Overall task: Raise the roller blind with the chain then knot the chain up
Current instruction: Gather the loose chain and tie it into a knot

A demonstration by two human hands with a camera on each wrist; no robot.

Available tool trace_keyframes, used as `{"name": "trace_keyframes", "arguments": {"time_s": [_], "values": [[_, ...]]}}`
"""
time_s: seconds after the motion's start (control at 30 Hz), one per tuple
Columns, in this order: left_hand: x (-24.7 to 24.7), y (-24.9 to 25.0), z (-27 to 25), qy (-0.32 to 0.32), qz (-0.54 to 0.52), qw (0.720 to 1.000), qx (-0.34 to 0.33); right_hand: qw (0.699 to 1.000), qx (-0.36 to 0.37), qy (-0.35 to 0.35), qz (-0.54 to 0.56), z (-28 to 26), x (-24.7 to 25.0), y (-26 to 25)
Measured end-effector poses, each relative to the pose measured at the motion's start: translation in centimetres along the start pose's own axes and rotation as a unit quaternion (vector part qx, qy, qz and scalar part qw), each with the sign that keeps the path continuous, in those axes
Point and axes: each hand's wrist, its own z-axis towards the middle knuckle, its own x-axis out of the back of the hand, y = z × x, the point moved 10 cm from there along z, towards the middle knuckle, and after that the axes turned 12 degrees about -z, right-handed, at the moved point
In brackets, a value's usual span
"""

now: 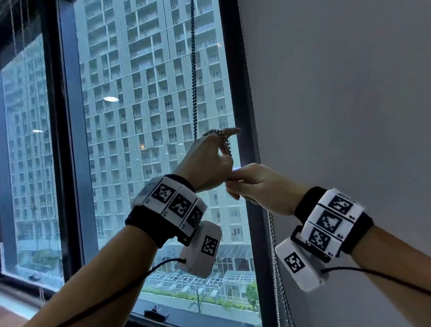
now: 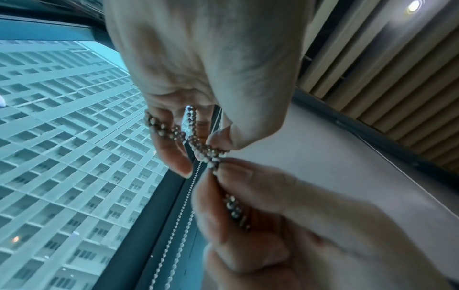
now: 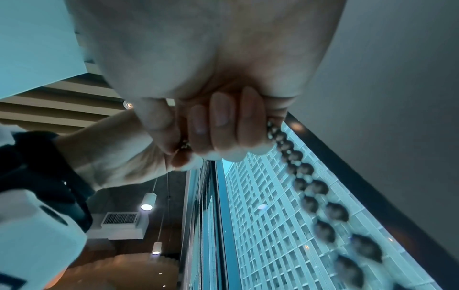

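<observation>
A dark beaded chain [image 1: 193, 68] drops from above the window to my left hand [image 1: 227, 149], raised in front of the glass. It loops over the outstretched index finger [image 1: 230, 131], and in the left wrist view the chain [image 2: 198, 143] crosses itself between that finger and the thumb. Just below, my right hand [image 1: 230, 184] pinches the chain [image 2: 213, 162] at the crossing, fingers curled round it. In the right wrist view the rest of the chain [image 3: 310, 186] hangs from my right hand [image 3: 198, 141]. The blind's lower edge is out of view.
A dark window frame [image 1: 238, 83] stands right behind the hands, with a plain grey wall [image 1: 347, 99] to its right. A thinner pale bead chain [image 1: 251, 95] runs down along that frame. The sill [image 1: 12, 298] lies at lower left. A tower block fills the glass.
</observation>
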Motion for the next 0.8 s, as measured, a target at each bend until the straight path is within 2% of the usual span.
{"name": "trace_keyframes", "arguments": {"time_s": [0.17,0.3,0.4,0.5,0.63,0.8], "values": [[0.6,-1.0,0.1,0.044,-0.005,0.999,0.001,0.991,-0.005,0.007,0.132,-0.5,0.2,0.6],[1.1,-1.9,-0.1,0.070,0.003,0.998,0.000,0.981,-0.016,0.094,0.167,-0.8,2.8,1.6],[1.0,-1.7,0.0,0.063,-0.005,0.998,0.000,0.975,-0.026,0.124,0.183,-0.3,3.5,2.0],[0.6,-1.5,0.1,0.046,0.036,0.998,0.001,0.976,-0.019,0.184,0.115,0.2,4.1,1.5],[-0.9,-1.4,0.0,-0.013,0.137,0.990,-0.010,0.968,-0.012,0.249,0.009,0.7,4.5,1.0],[-1.0,-0.6,-0.3,-0.023,0.173,0.985,-0.017,0.950,0.004,0.313,-0.025,0.2,5.3,-0.2]]}}
